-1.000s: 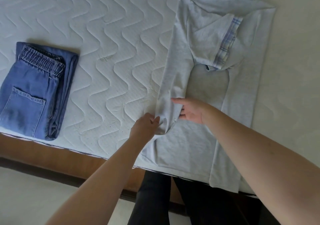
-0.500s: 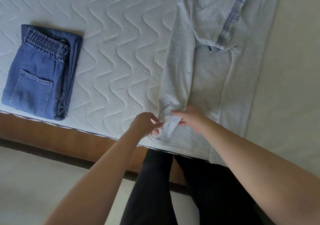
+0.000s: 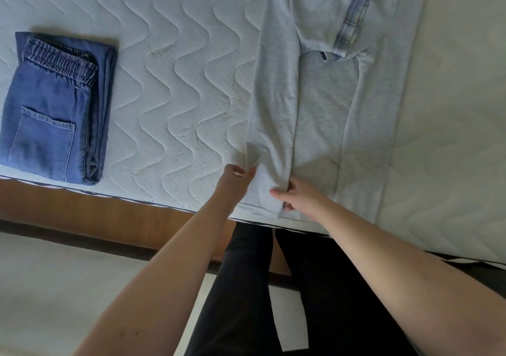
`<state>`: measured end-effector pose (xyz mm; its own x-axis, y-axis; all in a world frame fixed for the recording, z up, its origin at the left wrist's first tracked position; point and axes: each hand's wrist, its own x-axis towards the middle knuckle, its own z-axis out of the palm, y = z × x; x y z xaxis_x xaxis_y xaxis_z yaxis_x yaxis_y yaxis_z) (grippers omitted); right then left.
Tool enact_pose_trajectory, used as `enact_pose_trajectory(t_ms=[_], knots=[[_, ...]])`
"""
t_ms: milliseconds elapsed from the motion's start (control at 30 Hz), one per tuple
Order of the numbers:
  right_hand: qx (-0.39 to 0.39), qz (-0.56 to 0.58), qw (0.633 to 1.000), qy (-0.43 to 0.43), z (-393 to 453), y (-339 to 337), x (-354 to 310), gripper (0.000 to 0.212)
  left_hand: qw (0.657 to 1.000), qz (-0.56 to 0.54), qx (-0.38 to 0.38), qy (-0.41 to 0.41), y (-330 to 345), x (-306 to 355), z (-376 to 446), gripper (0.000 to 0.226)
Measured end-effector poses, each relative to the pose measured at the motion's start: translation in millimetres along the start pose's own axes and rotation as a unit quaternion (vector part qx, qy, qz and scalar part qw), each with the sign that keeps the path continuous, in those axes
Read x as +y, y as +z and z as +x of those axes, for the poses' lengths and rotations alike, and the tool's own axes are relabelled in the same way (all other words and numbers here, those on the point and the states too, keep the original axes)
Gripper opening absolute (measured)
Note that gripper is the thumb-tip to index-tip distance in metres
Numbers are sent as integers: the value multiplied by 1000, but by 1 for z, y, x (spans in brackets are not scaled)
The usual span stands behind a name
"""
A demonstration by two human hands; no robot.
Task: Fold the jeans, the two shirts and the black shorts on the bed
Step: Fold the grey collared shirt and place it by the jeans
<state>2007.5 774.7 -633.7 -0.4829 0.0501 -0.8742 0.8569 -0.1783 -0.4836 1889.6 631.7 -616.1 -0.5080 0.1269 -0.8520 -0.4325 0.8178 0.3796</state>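
Grey shirt (image 3: 323, 114) lies flat on the bed (image 3: 175, 62) before me, my left hand (image 3: 232, 180) and right hand (image 3: 298, 196) each pinching its folded hem, folded jeans (image 3: 54, 106) far left.

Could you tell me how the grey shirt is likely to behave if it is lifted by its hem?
The grey shirt would probably hang limp: it lies flat in soft folds. Its folded-in sides may fall open, as only the left hand and right hand pinch the hem.

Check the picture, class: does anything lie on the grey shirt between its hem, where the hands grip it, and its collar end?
Nothing visible does. The left hand and right hand pinch the grey shirt at its hem; only its own folded sleeve lies on it.
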Motion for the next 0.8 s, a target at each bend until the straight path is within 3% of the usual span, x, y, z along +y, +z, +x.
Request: enact_pose_trajectory(t_ms=[133,233,300,400,500,567,800], knots=[[33,-26,999,28,1,12,16,29,1000,14,-11,-10,1,-6,2,44],[107,-70,992,-18,-3,21,22,26,1000,19,9,5,0,-10,4,45],[135,-18,990,-42,-8,26,25,18,998,40,23,30,0,-10,6,41],[107,10,994,-34,-10,30,32,9,996,77,8,35,0,-9,8,38],[63,-13,998,-21,-10,31,37,14,984,167,-23,54,-2,-15,3,36],[54,-30,998,-21,-13,32,36,14,976,207,-5,66,-6,-25,-1,38],[36,-28,998,52,-11,38,28,16,986,156,52,25,-4,-45,-26,22]])
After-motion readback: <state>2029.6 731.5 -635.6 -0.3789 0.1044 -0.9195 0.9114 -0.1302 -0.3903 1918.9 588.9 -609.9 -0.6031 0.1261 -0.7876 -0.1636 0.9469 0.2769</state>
